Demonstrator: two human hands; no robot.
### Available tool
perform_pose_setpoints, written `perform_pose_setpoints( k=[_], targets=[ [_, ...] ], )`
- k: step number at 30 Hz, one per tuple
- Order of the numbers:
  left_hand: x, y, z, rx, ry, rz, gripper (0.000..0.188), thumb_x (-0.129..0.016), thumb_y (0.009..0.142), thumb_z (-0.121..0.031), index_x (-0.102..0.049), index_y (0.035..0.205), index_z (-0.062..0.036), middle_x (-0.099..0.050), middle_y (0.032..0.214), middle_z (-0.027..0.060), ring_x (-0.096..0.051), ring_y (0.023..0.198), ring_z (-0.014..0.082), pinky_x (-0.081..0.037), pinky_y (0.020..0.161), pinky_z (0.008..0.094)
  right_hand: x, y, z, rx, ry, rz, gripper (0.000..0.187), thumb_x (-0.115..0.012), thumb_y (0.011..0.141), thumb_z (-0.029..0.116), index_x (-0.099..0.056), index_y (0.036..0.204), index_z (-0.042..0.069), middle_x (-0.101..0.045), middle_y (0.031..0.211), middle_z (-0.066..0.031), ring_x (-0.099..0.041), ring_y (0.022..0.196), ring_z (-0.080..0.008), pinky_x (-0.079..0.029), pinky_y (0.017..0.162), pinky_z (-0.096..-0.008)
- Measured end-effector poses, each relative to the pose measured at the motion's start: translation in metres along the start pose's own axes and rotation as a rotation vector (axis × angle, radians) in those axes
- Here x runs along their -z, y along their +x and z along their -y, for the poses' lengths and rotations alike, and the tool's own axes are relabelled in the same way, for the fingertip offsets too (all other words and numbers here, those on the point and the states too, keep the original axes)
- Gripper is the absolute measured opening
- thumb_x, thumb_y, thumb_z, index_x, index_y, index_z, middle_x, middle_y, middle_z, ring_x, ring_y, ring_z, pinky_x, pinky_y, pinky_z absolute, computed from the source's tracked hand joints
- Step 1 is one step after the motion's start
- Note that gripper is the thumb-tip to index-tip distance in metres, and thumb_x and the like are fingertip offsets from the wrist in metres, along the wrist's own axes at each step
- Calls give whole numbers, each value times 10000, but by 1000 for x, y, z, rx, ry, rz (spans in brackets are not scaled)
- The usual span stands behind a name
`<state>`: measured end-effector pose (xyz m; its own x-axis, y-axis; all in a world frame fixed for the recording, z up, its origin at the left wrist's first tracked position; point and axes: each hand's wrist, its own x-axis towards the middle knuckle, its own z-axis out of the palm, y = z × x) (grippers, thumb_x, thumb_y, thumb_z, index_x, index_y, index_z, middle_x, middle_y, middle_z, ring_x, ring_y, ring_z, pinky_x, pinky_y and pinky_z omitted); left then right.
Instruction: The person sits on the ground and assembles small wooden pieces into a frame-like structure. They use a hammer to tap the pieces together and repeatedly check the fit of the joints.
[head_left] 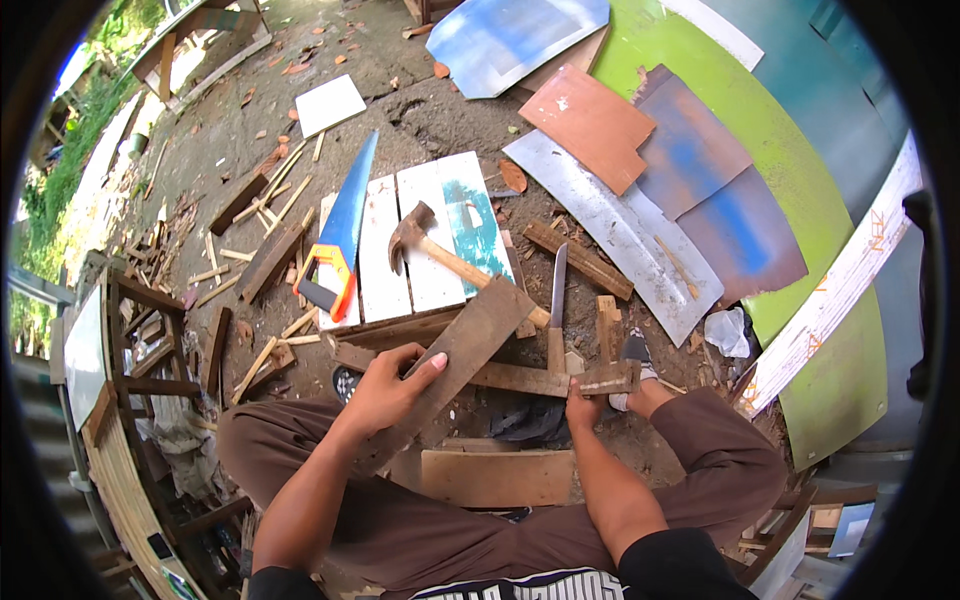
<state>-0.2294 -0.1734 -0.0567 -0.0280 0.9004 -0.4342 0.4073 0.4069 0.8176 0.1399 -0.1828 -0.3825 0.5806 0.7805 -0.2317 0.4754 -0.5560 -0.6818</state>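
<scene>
My left hand [395,388] is closed on a flat brown wooden board [465,345], its thumb along the near edge. The board slants up and to the right, over a narrow wooden strip [520,378]. My right hand [585,408] grips the strip's right end, where a short wood piece [610,377] lies against it; its fingers are partly hidden. Beyond the board, a claw hammer [455,262] lies on a white slatted wooden platform [380,262], its handle end passing behind the board. A handsaw [345,225] with a blue blade and orange handle rests at the platform's left.
A long knife [558,290] lies right of the platform, beside a wooden block [578,258]. Scrap sticks [265,265] litter the ground at left. Metal sheets [625,235] and a green panel [800,230] spread at right. A curved board [497,478] is between my legs.
</scene>
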Motion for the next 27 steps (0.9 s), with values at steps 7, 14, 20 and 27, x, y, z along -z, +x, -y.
perform_pose_setpoints(
  k=[7,14,20,27],
  targets=[
    [-9,31,-19,-71,428,121,869,-714,878,-750,-744,1290,14,-774,1108,275,-757,1079,407,-572,968,467,33,25,9,311,405,243,632,-828,945,248,-574,1480,28,-657,1444,-146,-668,1257,-320,-537,1000,-423],
    [-29,61,-34,-74,430,293,902,-737,911,-699,-694,1297,114,-754,1106,314,-756,1067,351,-573,924,426,70,-8,36,166,-89,83,504,-733,955,382,-697,1286,3,-743,1231,-254,-702,1165,-440,-568,943,-516],
    [-60,76,-54,-239,480,458,812,-680,978,-653,-711,1297,92,-760,1143,311,-763,1054,353,-567,933,450,78,-21,44,413,167,207,544,-770,903,288,-567,1373,103,-680,1216,-236,-659,1129,-499,-547,919,-580],
    [-101,90,-72,-205,640,591,769,-609,958,-758,-801,1245,-71,-786,1099,259,-759,1065,407,-569,971,469,89,-1,22,665,152,382,670,-853,828,211,-523,1403,116,-637,1315,-221,-589,1266,-500,-526,1007,-551]
  ],
)
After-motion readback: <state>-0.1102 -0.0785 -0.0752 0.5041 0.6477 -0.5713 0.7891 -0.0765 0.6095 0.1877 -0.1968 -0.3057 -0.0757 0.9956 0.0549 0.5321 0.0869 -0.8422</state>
